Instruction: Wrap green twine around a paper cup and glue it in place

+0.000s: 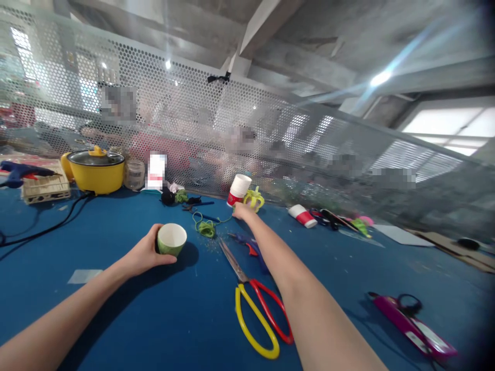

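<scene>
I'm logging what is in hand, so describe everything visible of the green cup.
The green cup is small and round, green outside and pale inside, and looks like paper. It has no lid, and its mouth faces up, leaning a little toward the camera. The left hand grips its left side, thumb low across the near side. It is over the blue table; whether its base touches the surface cannot be told.

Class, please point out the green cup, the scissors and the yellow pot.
Green cup [170, 250], head view: on its outer wall.
Scissors [242, 278], head view: at the pivot.
Yellow pot [99, 178], head view: on its front wall.
</scene>
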### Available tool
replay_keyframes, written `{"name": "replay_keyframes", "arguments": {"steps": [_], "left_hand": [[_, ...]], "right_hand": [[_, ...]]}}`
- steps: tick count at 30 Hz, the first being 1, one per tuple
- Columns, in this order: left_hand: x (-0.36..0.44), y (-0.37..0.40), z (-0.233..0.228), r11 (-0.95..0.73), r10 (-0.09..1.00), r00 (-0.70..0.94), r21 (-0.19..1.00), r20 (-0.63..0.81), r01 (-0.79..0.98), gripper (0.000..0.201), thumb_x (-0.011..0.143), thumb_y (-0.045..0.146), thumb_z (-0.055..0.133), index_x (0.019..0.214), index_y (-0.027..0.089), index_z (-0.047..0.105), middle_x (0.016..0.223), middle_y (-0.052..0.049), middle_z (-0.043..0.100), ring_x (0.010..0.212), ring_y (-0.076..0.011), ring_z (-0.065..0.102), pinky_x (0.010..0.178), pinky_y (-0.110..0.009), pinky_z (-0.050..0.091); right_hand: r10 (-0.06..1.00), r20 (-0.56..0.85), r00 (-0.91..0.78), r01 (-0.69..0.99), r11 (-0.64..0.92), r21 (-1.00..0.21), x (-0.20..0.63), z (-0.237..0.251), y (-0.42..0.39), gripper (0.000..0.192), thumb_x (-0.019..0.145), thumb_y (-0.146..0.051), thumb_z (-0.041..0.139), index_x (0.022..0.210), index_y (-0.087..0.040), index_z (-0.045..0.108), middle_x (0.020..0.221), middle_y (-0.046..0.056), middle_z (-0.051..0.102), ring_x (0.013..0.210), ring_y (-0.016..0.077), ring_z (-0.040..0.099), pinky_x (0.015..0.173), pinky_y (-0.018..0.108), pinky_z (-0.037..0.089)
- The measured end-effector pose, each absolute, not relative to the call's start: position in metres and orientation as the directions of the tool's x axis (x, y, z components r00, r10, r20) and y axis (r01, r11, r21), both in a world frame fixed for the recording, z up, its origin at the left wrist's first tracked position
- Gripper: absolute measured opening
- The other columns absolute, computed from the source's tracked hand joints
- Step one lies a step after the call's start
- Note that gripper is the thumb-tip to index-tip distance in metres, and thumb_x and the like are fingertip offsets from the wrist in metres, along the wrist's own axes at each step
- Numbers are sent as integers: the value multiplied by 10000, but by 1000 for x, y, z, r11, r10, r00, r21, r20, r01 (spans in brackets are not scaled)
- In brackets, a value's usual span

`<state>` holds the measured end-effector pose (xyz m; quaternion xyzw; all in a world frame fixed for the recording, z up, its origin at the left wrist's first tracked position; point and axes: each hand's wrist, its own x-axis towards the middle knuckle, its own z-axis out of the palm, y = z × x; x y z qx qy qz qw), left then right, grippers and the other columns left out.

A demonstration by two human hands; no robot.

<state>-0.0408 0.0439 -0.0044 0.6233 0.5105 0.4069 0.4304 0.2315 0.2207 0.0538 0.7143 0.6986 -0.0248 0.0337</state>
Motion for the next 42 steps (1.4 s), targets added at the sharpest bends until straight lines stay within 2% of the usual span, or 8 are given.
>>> {"name": "replay_keyframes", "arguments": {"steps": [10,14,19,26,30,33,37,42], "left_hand": [[-35,47,-10,-173,983,118,926,141,335,659,541,304,732,1058,177,345,1034,-91,551,988,-277,529,862,-387,408],[-29,49,-14,-174,985,61,933,163,316,628,548,280,713,1056,171,361,1046,-87,562,997,-263,535,873,-370,408],[-29,52,-20,-209,977,98,942,190,261,802,527,285,751,1184,170,305,1134,-110,534,1056,-270,508,932,-391,371],[-31,52,-16,-206,977,109,946,184,250,999,508,333,780,1316,143,223,1192,-149,510,1112,-312,477,960,-433,351],[-31,52,-17,-208,977,100,943,188,258,1014,502,342,786,1330,155,230,1192,-147,523,1124,-327,469,961,-455,349],[-31,52,-18,-207,977,100,942,187,266,1030,504,346,786,1337,139,217,1218,-158,504,1145,-323,451,973,-449,341],[-31,52,-18,-196,979,107,943,172,269,1021,507,314,782,1333,113,216,1242,-172,481,1156,-314,441,981,-434,339],[-31,52,-15,-201,978,116,930,173,307,985,529,258,758,1338,122,212,1224,-163,497,1146,-310,448,970,-434,346]], "right_hand": [[993,72,-91,996,89,30,193,58,260,306,860,-288,502,1132,-149,506,1123,84,538,939,194,562,776,392,481],[960,137,-243,970,243,14,145,59,269,295,866,-288,491,1130,-159,510,1135,84,534,945,191,558,786,393,477],[889,61,-454,890,456,-31,64,53,284,287,867,-288,490,1124,-162,515,1130,82,537,940,188,560,783,387,479],[910,-6,-416,909,416,31,22,42,293,303,862,-289,499,1131,-150,507,1123,83,538,938,193,562,776,393,481],[913,39,-407,910,402,100,17,53,290,304,862,-290,498,1131,-150,508,1127,85,537,941,193,560,781,395,479],[875,57,-480,871,468,151,-1,55,282,303,862,-291,497,1131,-150,509,1130,86,535,946,194,559,785,396,477],[804,-2,-595,786,582,208,-27,46,270,286,867,-288,489,1121,-161,516,1130,83,537,940,187,560,784,389,478],[776,-29,-630,746,616,253,-27,45,263,290,865,-287,493,1122,-154,515,1128,87,537,939,189,560,784,388,478]]}}
